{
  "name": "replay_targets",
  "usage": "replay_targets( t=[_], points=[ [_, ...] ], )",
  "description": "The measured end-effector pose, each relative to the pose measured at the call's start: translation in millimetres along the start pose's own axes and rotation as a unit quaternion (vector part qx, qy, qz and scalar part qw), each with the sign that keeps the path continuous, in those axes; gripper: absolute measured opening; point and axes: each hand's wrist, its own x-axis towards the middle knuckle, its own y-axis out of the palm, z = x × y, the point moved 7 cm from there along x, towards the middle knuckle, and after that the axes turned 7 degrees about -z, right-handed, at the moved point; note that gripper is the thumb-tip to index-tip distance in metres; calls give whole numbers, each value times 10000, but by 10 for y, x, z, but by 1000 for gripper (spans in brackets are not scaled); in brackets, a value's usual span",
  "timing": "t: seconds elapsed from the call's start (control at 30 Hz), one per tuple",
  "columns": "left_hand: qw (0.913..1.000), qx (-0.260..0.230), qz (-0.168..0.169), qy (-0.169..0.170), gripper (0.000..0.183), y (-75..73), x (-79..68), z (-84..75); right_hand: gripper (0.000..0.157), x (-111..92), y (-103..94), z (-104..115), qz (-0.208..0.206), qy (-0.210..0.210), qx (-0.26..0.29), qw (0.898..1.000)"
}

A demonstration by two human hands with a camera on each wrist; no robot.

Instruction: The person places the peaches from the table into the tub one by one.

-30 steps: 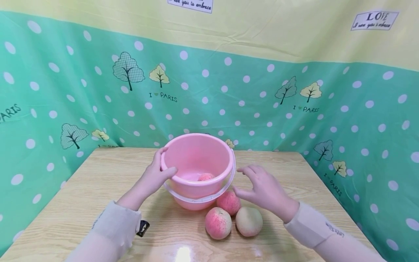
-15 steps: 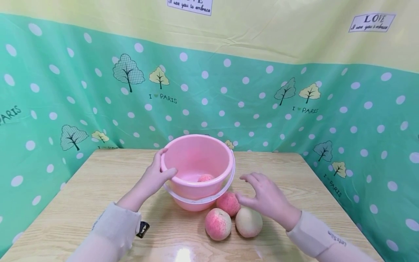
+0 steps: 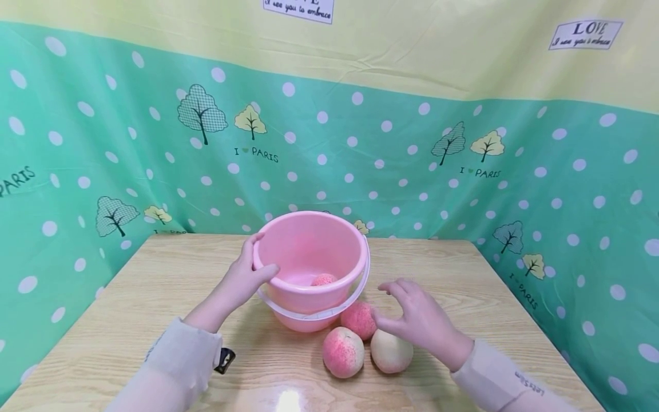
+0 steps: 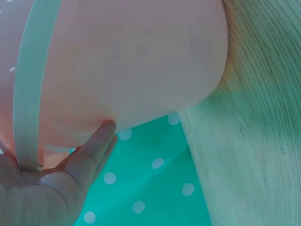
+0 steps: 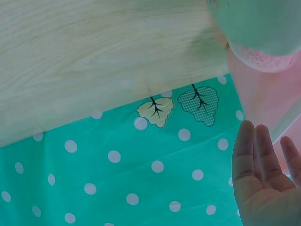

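A pink bucket (image 3: 288, 296) with a pale handle (image 3: 318, 315) stands on the table, tilted slightly toward me. My left hand (image 3: 246, 277) holds its left rim, thumb over the edge; in the left wrist view the fingers (image 4: 91, 153) lie against the outer wall. One pink peach (image 3: 324, 279) shows inside the bucket. Three more are in front of it at right: a deep pink peach (image 3: 357, 320), a pink-and-cream peach (image 3: 343, 352) and a pale peach (image 3: 391, 351). My right hand (image 3: 423, 320) hovers beside and above the pale peach, fingers loosely bent, holding nothing.
The wooden table (image 3: 170, 286) ends at a green dotted cloth (image 3: 334, 149) hung behind and at both sides. A small black object (image 3: 225, 360) sits by my left sleeve. Glare brightens the table's front.
My right hand has shifted slightly right and down, away from the bucket. The left hand, bucket and peaches hold their places.
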Motion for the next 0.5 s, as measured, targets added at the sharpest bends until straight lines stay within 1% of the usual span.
replay_targets(
  t=[0.33,0.5],
  points=[
    [10000,-2,9,44,85,-1,6,9,43,-73,108,-28,154,196,121,9996],
    [10000,-21,11,67,85,0,14,18,43,-107,149,-37,153,172,119,9997]
  ],
)
